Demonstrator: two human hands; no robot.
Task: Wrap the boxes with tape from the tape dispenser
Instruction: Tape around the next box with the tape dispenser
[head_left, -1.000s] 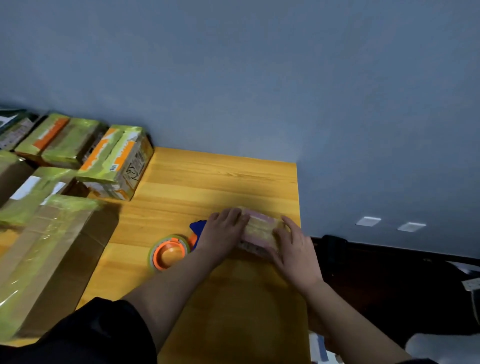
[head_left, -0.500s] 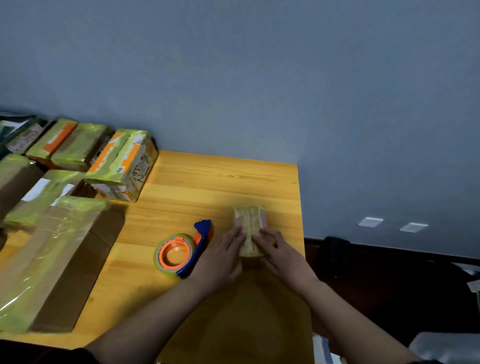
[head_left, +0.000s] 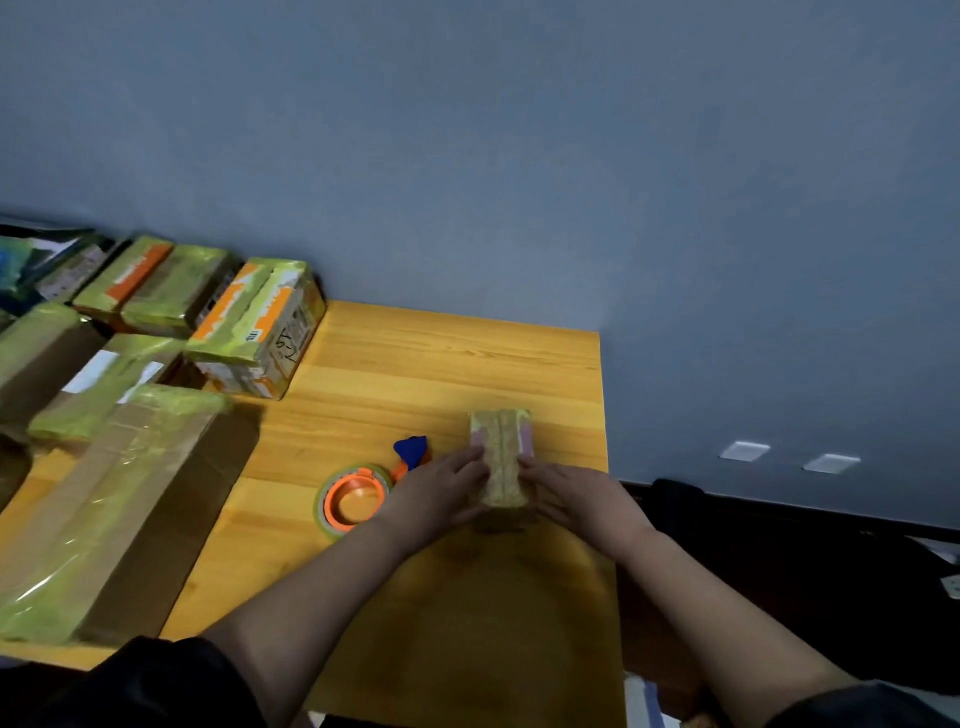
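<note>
A small box (head_left: 500, 453) covered in yellowish tape lies on the wooden table (head_left: 415, 374), near its right edge, with its long side pointing away from me. My left hand (head_left: 441, 493) presses against the box's left side with straight fingers. My right hand (head_left: 576, 499) presses against its right side the same way. The tape dispenser (head_left: 358, 496), an orange ring holding a greenish roll with a blue handle, lies flat on the table just left of my left hand, with nothing holding it.
Several taped cardboard boxes crowd the left side: a long brown one (head_left: 104, 519) near me and an orange-and-green one (head_left: 254, 332) by the wall. The grey wall stands behind the table. The floor to the right is dark.
The small box has been turned from lying crosswise to pointing away from me. Both hands have shifted from covering it to pressing its left and right sides.
</note>
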